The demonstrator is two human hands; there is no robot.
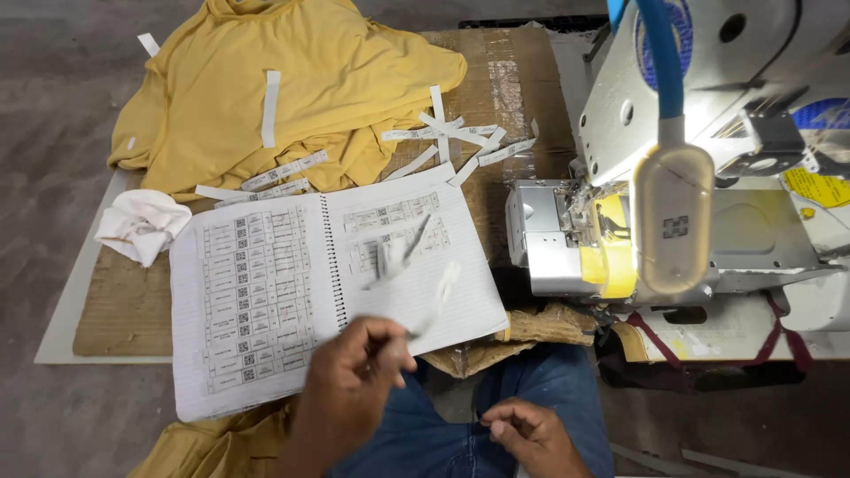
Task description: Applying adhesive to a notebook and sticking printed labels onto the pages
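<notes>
Right hand (529, 434), nearest the camera, rests on the blue-jeaned lap (443, 434), fingers curled together, thumb to fingertips; whether it pinches anything cannot be told.

Left hand (359, 363) is raised at the near edge of the spiral notebook (336, 283), fingers closed on a thin white label strip (425, 314), blurred, which rises over the notebook's right page.

Both notebook pages carry rows of small white printed stickers (252, 292): the left page full, the right with two short rows near its top.

A crumpled white cloth (142, 226) lies just left of the notebook.

Beyond the notebook, loose white label strips (460, 142) lie scattered on the brown taped cardboard (505, 80), more along a heap of mustard-yellow garments (301, 80), one upright strip (270, 108) on top.

Right of the notebook: a grey sewing machine (620, 239) with yellow tape and a lamp on a blue neck (673, 217).
</notes>
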